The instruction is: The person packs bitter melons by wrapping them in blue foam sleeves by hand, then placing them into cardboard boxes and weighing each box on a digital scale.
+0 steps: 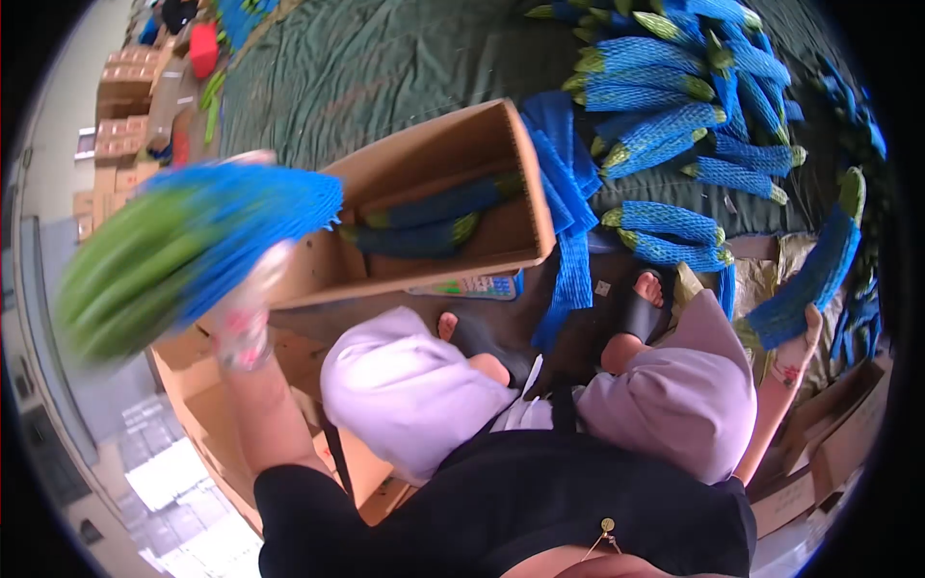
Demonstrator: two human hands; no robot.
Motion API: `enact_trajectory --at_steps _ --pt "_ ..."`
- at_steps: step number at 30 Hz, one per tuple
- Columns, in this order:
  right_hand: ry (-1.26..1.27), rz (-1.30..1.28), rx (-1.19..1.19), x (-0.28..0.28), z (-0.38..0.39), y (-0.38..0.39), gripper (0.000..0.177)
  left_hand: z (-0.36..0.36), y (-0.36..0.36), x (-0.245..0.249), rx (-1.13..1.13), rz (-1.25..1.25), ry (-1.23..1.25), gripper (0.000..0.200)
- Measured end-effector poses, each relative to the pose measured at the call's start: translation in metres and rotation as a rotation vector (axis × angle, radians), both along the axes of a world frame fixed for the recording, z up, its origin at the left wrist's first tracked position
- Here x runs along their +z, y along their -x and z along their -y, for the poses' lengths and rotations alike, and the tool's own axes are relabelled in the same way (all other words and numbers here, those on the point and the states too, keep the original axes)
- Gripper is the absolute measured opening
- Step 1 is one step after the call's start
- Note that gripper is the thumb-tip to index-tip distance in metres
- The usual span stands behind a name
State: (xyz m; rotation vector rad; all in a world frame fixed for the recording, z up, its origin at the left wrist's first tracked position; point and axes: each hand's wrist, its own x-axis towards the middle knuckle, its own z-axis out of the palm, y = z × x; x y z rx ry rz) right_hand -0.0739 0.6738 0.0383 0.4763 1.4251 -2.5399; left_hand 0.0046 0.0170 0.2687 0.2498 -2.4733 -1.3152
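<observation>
My left hand (252, 301), in a patterned wrist covering, is raised beside the open cardboard box (332, 286). It is closed round the blue netting of a long green gourd (120, 275), blurred by motion and large in view. Two netted gourds (424, 236) lie inside the box. Out at the right, my right hand (798, 349) grips the lower end of another long gourd (814, 275) in a blue foam net, its green tip sticking out at the top. Flat blue net sleeves (568, 207) hang over the box's right end.
Many netted gourds (665, 82) are piled on the dark green cloth (385, 72), with two more (670, 231) nearer my feet. A colourful-edged item (472, 286) lies under the box. Cardboard boxes stand at lower left (198, 385) and lower right (819, 433).
</observation>
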Motion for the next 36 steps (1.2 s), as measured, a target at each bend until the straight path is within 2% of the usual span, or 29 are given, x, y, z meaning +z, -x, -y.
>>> enact_trajectory --at_steps 2,3,4,6,8,10,11,13,14,16,17,18,19,20,22,24,25,26,28,29,32,33,34,35,36 --pt "-0.279 -0.203 0.182 0.055 0.030 0.012 0.076 0.029 -0.012 -0.036 0.004 0.198 0.105 0.064" --pt "-0.292 -0.221 0.197 0.082 0.051 0.018 0.076 0.035 -0.014 -0.050 -0.036 0.293 0.153 0.063" --pt "-0.382 -0.292 0.234 0.108 0.076 0.022 0.081 0.034 -0.010 -0.054 -0.194 0.380 0.405 0.064" --pt "-0.491 -0.372 0.275 0.142 0.119 0.032 0.085 0.057 -0.005 -0.086 -0.406 0.554 0.733 0.066" --pt "-0.555 -0.509 0.562 0.165 0.162 0.053 0.095 0.077 -0.003 -0.116 -0.490 0.709 0.909 0.067" --pt "-0.574 -0.600 0.692 0.201 0.247 0.056 0.100 0.097 -0.005 -0.144 -0.522 0.814 1.020 0.068" --pt "-0.490 -0.678 0.679 0.212 0.297 0.052 0.094 0.106 -0.007 -0.159 -0.508 0.841 0.989 0.069" --pt "-0.526 -0.793 0.854 0.237 0.381 0.047 0.085 0.121 -0.016 -0.183 -0.512 0.955 0.918 0.074" --pt "-0.597 -0.855 1.012 0.241 0.414 0.047 0.082 0.120 -0.018 -0.180 -0.512 0.955 0.906 0.074" --pt "-0.665 -1.027 1.286 0.235 0.477 0.044 0.076 0.114 -0.021 -0.169 -0.565 1.192 0.728 0.076" --pt "-0.682 -1.056 1.360 0.221 0.500 0.040 0.075 0.117 -0.039 -0.178 -0.586 0.942 0.913 0.076" --pt "-0.697 -1.082 1.435 0.204 0.519 0.036 0.074 0.117 -0.050 -0.171 -0.580 0.669 1.155 0.064" --pt "-0.733 -1.077 1.486 0.185 0.533 0.032 0.073 0.114 -0.045 -0.156 -0.597 0.790 0.972 0.058" --pt "-0.770 -1.072 1.534 0.163 0.541 0.029 0.072 0.115 -0.045 -0.156 -0.622 0.886 0.930 0.056" --pt "-0.818 -0.959 1.581 0.120 0.549 0.031 0.066 0.118 -0.045 -0.156 -0.661 1.079 0.846 0.052" --pt "-0.884 -0.825 1.618 0.092 0.549 0.037 0.064 0.131 -0.062 -0.163 -0.614 1.027 0.561 0.064" --pt "-0.990 -1.031 1.491 0.075 0.548 0.041 0.058 0.126 -0.059 -0.157 -0.575 1.142 0.581 0.068" --pt "-1.270 -1.115 1.431 0.062 0.541 0.051 0.050 0.129 -0.058 -0.160 -0.581 1.145 0.589 0.068" --pt "-1.176 -1.269 1.145 0.080 0.516 0.067 0.045 0.144 -0.059 -0.167 -0.596 1.054 0.506 0.062" --pt "-1.170 -1.261 1.144 0.100 0.497 0.075 0.045 0.147 -0.055 -0.163 -0.561 0.996 0.460 0.052" --pt "-1.122 -0.874 1.076 0.158 0.424 0.103 0.043 0.151 -0.033 -0.141 -0.299 0.793 0.445 0.036" --pt "-0.858 -0.860 1.005 0.152 0.390 0.119 0.043 0.158 -0.030 -0.141 -0.149 0.792 0.388 0.034" --pt "-0.784 -0.776 0.906 0.138 0.356 0.133 0.042 0.163 -0.029 -0.140 0.006 0.786 0.336 0.033" --pt "-0.702 -0.702 0.801 0.125 0.322 0.148 0.041 0.160 -0.025 -0.126 0.069 0.857 0.270 0.033" --pt "-0.809 -0.559 0.674 0.108 0.288 0.160 0.040 0.163 -0.025 -0.123 0.128 0.891 0.255 0.033"
